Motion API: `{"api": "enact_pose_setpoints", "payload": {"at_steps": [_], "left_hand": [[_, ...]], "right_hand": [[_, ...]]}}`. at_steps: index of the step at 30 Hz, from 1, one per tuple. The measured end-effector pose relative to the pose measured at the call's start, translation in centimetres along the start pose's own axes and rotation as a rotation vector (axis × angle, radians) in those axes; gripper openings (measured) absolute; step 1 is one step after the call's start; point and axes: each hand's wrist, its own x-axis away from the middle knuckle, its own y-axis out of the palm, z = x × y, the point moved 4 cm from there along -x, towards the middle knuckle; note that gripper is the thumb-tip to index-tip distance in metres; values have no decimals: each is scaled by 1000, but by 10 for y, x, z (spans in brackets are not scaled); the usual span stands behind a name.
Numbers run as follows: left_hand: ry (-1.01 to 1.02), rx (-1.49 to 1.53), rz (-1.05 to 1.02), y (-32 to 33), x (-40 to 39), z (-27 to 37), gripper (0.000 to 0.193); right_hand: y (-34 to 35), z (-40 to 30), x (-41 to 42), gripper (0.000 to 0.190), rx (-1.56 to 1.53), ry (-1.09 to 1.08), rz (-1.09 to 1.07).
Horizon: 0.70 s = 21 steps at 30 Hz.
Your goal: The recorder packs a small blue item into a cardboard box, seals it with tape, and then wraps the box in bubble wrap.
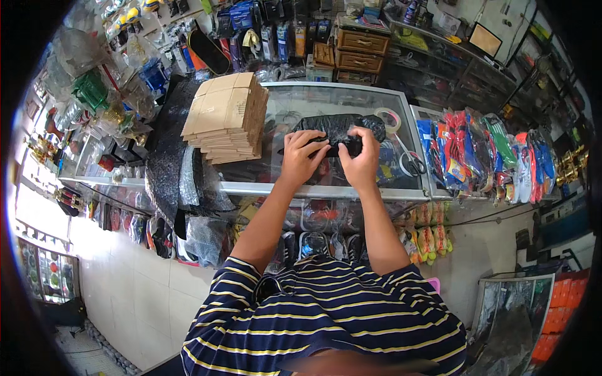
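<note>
A bundle wrapped in black plastic, probably bubble wrap (329, 123), lies on a glass display counter (301, 96) in front of me. My left hand (303, 152) grips its near side toward the left end, with the fingers curled over the black wrap. My right hand (364, 152) grips the same near side further right, thumb and fingers bent around the wrap. The two thumbs are close but apart. What is inside the bundle is hidden. Just beyond its right end lies a roll of tape (394, 115). Scissors with black handles (414, 165) rest right of my right hand.
A stack of flattened cardboard boxes (225, 108) stands left of the bundle. Sheets of black bubble wrap (164, 164) and clear bubble wrap (189, 181) drape over the counter's front edge. Bagged sports socks (470, 145) pile up at right. Wrapped shoes (312, 244) sit below the counter.
</note>
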Motion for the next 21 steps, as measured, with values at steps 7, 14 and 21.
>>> {"api": "enact_pose_setpoints", "payload": {"at_steps": [7, 14, 21], "left_hand": [[-38, 29, 75, 9, 2, -7, 20], [-38, 50, 70, 8, 0, -3, 20], [-50, 80, 55, 5, 0, -2, 22]], "right_hand": [[7, -3, 29, 33, -1081, 583, -3], [15, 25, 43, 8, -1319, 723, -49], [17, 18, 37, 11, -1152, 779, -113]]}}
